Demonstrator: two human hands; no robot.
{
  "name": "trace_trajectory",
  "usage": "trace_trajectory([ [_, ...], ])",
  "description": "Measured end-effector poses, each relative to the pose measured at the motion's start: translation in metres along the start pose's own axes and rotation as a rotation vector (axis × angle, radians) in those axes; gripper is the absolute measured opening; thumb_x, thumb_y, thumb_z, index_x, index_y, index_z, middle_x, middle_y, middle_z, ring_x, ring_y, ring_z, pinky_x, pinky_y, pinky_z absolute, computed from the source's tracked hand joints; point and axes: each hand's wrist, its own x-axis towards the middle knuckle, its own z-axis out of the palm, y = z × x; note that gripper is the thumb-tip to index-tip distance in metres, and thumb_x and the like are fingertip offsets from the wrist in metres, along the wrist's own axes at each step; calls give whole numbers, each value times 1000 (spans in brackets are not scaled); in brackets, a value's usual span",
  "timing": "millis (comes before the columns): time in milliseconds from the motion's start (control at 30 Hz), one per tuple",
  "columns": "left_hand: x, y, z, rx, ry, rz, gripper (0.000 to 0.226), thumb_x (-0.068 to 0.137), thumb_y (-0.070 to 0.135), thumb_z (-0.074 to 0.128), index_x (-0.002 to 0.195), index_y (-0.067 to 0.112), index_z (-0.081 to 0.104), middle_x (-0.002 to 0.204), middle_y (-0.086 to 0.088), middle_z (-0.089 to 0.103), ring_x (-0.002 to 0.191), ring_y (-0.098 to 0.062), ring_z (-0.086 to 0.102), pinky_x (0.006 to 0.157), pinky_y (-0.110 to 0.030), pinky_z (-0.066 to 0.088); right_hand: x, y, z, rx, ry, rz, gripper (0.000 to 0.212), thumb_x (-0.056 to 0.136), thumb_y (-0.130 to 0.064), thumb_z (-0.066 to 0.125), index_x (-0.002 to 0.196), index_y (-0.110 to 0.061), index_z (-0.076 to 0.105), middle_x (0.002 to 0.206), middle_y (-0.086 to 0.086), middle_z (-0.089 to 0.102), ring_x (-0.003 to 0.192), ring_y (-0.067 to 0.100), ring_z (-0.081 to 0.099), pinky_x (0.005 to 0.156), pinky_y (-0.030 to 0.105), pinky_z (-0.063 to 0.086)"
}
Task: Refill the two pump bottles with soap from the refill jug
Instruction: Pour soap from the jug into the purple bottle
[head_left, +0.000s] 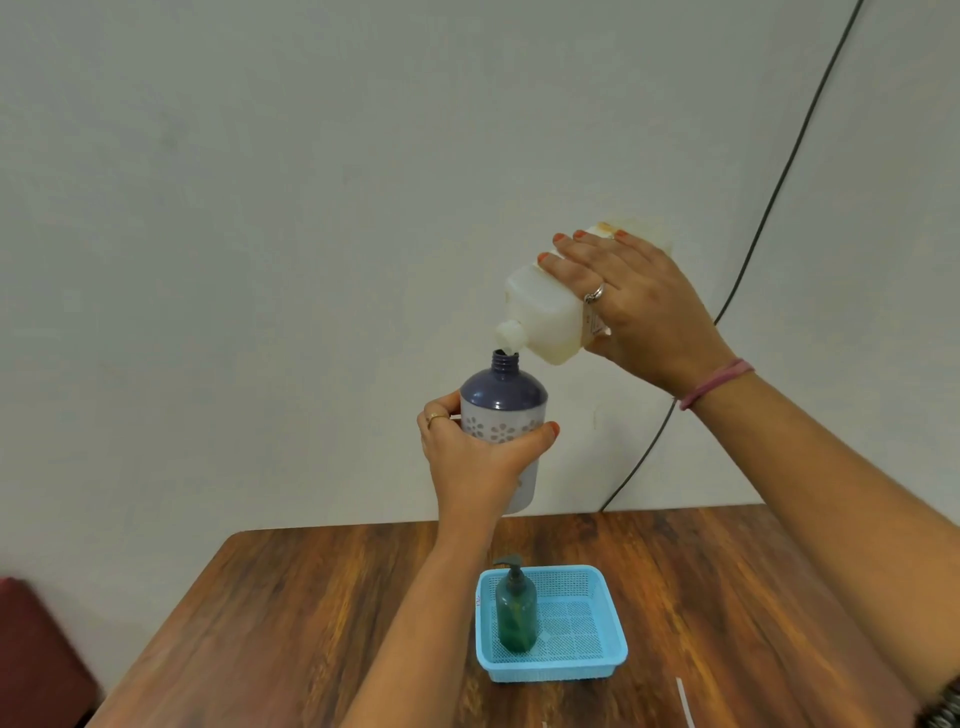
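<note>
Blue mesh basket (613, 652) on wood table (311, 613), nearest cam, w/ 1 green pump bottle (516, 616) upright inside, pump on, some green liquid in it. L hand (480, 454) held up above table, fingers + thumb wrapped round purple flower-print bottle (501, 415), upright, pump off, neck open; fill level can't tell. R hand (639, 306) grips white refill jug (550, 312) from above, fingers curled over it, jug tilted spout-down, spout just over bottle neck. Count: 2 pump bottles, 1 jug, 1 basket.
</note>
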Motion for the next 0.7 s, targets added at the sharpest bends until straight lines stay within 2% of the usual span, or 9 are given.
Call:
trace_trajectory([
  [200,-1,0,0,1,0,-8,81,54,23,95,113,25,40,121,-7,50,105,-22,59,73,-24,54,-5,-2,5,36,-2,48,72,71,-10,80,136,-6,49,139,18,51,129,35,48,110,48,32],
  [700,-7,-5,-2,-3,5,-11,80,53,26,95,111,28,40,119,-6,50,102,-17,58,71,-23,53,-19,-15,17,166,-9,203,81,65,-11,83,137,-9,48,140,14,51,129,31,48,110,43,30],
])
